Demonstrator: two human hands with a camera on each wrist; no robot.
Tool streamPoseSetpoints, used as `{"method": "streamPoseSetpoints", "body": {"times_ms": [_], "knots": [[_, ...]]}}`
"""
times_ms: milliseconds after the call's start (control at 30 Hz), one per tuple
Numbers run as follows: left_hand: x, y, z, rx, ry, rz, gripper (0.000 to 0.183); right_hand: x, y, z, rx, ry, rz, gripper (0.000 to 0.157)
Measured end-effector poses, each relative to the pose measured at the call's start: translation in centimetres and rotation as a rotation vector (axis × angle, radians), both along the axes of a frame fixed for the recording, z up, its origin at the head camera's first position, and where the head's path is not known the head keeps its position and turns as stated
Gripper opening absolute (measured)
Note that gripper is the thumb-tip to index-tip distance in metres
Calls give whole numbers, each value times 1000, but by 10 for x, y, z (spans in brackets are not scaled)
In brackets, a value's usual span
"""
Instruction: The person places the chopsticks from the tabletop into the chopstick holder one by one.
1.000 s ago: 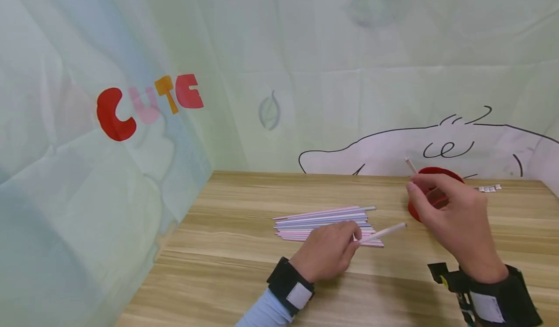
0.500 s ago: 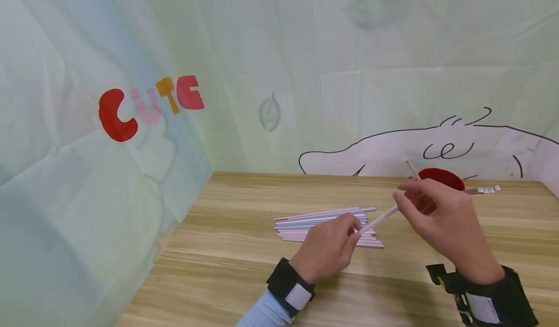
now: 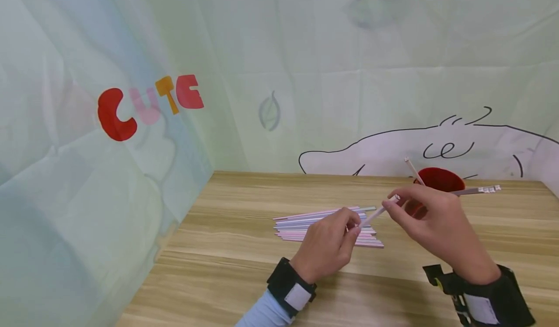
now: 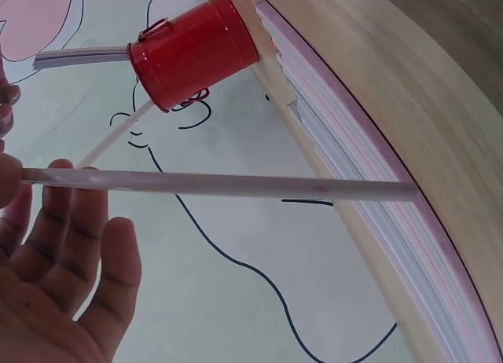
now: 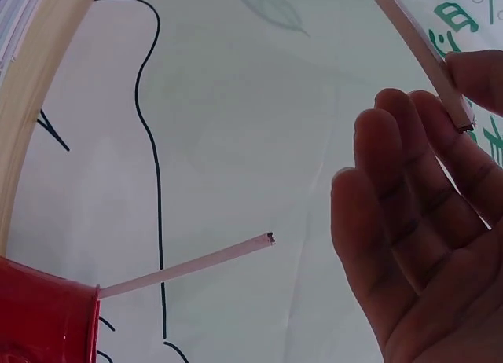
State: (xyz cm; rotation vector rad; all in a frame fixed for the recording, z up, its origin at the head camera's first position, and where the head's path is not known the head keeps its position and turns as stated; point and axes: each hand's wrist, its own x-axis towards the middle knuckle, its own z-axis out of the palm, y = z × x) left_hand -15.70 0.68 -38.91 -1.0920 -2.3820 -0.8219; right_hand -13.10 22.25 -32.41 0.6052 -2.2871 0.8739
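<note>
In the head view, my left hand pinches a long pale-pink straw-like stick between thumb and fingers. My right hand holds the same stick near its upper right end, fingertips just below the tip. The right wrist view shows the dark-centred end of this stick at the thumb, with the other fingers spread beneath. Seen from the left wrist, the stick stretches far out past the fingers. Behind my left hand lies a row of pink, lilac and bluish sticks, partly covered by it.
A red metal bucket stands behind my right hand, partly hidden by it. One pink stick leans out on one side, and a greyish bundle pokes out on the other. A printed cloth hangs behind the wooden table.
My right hand has moved left and down from beside the bucket to the stick in my left hand and now grips its end. The left hand has stayed almost still.
</note>
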Motion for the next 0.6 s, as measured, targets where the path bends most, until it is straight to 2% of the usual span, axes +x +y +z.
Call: {"method": "streamPoseSetpoints", "body": {"times_ms": [200, 333, 600], "knots": [[0, 0, 0, 23, 12, -12, 8, 2, -2, 0, -20, -64, 63, 21], [0, 1, -1, 24, 14, -18, 9, 3, -3, 1, -8, -111, 72, 18], [0, 2, 0, 23, 19, -30, 10, 4, -4, 2, -9, -75, 65, 19]]}}
